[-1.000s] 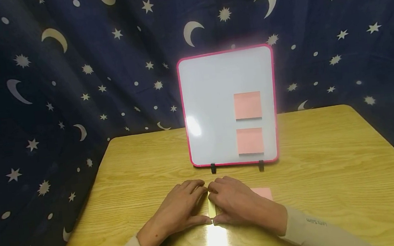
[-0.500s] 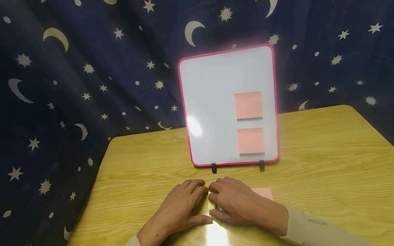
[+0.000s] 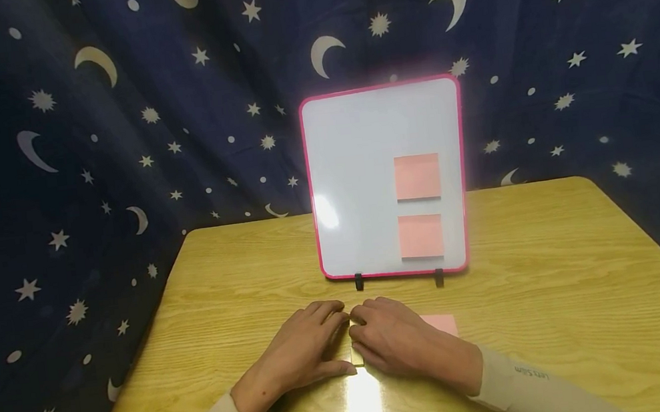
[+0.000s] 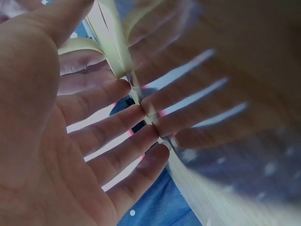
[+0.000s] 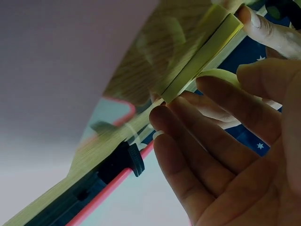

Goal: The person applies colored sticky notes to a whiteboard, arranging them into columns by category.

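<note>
A pad of yellow sticky notes [image 3: 357, 359] lies on the table between the two hands, mostly covered by them in the head view. My left hand [image 3: 302, 346] holds the pad at its ends, thumb at the near end and index fingertip at the far end. From the right, my right hand [image 3: 395, 337] reaches over the pad. In the right wrist view, its thumb and index finger pinch a curled top sheet [image 5: 218, 74] lifted off the pad [image 5: 202, 59]. Its other fingertips rest near the pad's far end.
Behind the hands stands a pink-framed whiteboard [image 3: 353, 136] on black feet [image 3: 439, 278]. Two pink sticky notes [image 3: 417, 176] hang on its right side, one above the other. A pink paper square [image 3: 441, 323] on the wooden table [image 3: 240, 269] is partly hidden by the right hand.
My right thumb has moved away from the pad's near corner towards the fingers, and a top sheet has come up with it. My left hand has stayed in place.
</note>
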Tool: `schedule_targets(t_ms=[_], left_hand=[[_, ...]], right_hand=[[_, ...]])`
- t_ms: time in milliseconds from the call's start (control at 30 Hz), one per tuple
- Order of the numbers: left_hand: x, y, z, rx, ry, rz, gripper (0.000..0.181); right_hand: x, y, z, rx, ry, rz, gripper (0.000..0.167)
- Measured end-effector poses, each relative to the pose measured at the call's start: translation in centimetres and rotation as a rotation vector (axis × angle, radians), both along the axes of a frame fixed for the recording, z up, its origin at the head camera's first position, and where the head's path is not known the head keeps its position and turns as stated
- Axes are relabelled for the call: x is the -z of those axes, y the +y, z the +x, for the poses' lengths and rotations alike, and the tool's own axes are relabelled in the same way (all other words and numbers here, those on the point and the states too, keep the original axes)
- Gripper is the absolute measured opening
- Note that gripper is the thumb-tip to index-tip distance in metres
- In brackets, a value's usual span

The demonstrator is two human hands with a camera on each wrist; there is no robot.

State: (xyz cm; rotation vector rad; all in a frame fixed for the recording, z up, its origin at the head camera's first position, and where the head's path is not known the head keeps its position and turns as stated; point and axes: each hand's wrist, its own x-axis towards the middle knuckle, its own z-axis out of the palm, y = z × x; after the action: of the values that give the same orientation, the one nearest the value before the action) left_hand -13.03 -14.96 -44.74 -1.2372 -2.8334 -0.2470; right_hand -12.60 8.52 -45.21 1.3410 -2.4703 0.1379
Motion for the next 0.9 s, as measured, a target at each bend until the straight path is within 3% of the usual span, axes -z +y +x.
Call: schedule_targets(t_ms=[267, 633, 900], left_hand=[[0.0, 0.0, -0.1, 0.007, 0.006, 0.001, 0.081], [-0.1, -0.2, 0.0, 0.018, 0.026, 0.004, 0.079], [-1.3, -0.5, 0.0, 0.006, 0.103, 0.025, 0.063]], right_hand=[[0.2, -0.1, -0.2, 0.023, -0.046, -0.042, 0.011], [0.2, -0.1, -0.5, 0.028, -0.049, -0.063, 0.008], [0.3, -0.1, -0.6, 0.023, -0.02, -0.083, 0.01]])
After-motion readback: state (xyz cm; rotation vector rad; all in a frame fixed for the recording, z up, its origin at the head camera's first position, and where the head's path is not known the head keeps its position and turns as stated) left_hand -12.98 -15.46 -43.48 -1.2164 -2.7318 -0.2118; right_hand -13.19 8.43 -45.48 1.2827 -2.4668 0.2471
